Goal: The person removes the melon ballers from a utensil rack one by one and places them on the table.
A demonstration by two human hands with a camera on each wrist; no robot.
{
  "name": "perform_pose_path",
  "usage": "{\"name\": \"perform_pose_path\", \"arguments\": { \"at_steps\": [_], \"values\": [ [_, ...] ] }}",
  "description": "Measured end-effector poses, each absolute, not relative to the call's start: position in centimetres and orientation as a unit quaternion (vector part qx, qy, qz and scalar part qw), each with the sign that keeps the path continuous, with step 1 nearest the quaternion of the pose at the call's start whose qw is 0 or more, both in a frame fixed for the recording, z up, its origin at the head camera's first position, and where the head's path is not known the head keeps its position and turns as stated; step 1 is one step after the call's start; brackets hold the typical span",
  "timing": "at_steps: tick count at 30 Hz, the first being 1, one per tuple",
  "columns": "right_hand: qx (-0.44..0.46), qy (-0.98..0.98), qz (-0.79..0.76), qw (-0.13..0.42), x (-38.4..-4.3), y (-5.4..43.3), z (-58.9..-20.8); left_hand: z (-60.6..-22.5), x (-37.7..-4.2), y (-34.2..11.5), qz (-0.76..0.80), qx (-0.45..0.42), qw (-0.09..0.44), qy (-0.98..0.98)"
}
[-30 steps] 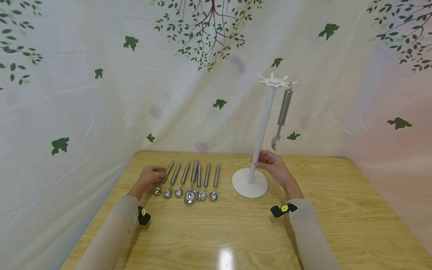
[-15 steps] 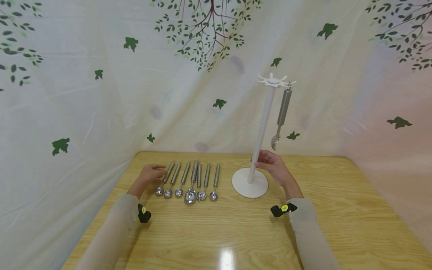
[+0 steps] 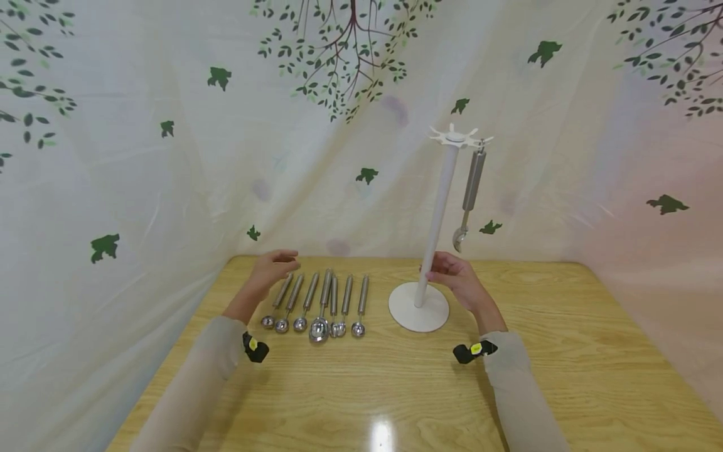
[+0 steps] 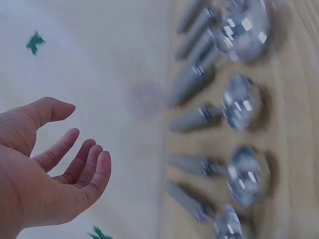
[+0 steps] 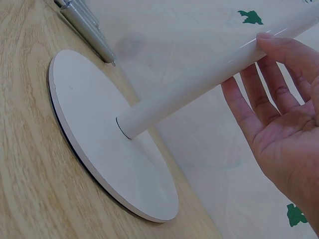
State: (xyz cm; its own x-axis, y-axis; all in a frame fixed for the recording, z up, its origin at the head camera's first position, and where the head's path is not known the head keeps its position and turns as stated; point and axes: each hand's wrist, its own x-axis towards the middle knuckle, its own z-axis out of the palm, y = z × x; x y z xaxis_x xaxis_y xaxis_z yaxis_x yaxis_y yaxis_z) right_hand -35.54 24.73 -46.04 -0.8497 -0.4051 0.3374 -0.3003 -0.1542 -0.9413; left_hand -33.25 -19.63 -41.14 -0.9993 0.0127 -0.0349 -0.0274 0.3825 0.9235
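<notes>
My left hand (image 3: 268, 275) is raised over the handle end of the leftmost steel scoop (image 3: 281, 294), fingers loosely bent and holding nothing. In the left wrist view the hand (image 4: 55, 174) has its thumb and fingers apart, and the scoops lie beyond it, blurred. My right hand (image 3: 460, 281) holds the white pole (image 3: 440, 207) of a hanging stand low down, thumb on one side and fingers on the other, as the right wrist view also shows. One steel scoop (image 3: 473, 182) hangs by its handle from the stand's star-shaped top (image 3: 455, 137), on the right.
Several scoops lie side by side on the wooden table (image 3: 339, 389), bowls toward me; a larger scoop (image 3: 319, 329) is among them. The stand's round white base (image 3: 403, 314) rests to their right. A leaf-patterned curtain (image 3: 316, 207) closes off the back.
My left hand has risen from the leftmost scoop and moved away and to the right, after that scoop shifted slightly toward its neighbour. The right hand stays on the pole.
</notes>
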Motion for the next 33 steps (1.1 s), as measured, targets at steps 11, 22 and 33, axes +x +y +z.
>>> {"name": "perform_pose_path", "arguments": {
  "at_steps": [11, 22, 33],
  "values": [
    [-0.261, 0.673, -0.691, 0.036, -35.8, 24.7, -46.3, -35.6, -31.8, -10.9, 0.588, 0.155, -0.036, 0.793],
    [-0.264, 0.642, -0.719, 0.016, -35.6, 24.2, -46.3, -31.9, -31.0, -2.9, 0.628, 0.250, -0.045, 0.736],
    [-0.265, 0.630, -0.730, -0.006, -35.6, 24.0, -46.2, -29.1, -29.5, 3.4, 0.653, 0.328, -0.065, 0.680]
  ]
}}
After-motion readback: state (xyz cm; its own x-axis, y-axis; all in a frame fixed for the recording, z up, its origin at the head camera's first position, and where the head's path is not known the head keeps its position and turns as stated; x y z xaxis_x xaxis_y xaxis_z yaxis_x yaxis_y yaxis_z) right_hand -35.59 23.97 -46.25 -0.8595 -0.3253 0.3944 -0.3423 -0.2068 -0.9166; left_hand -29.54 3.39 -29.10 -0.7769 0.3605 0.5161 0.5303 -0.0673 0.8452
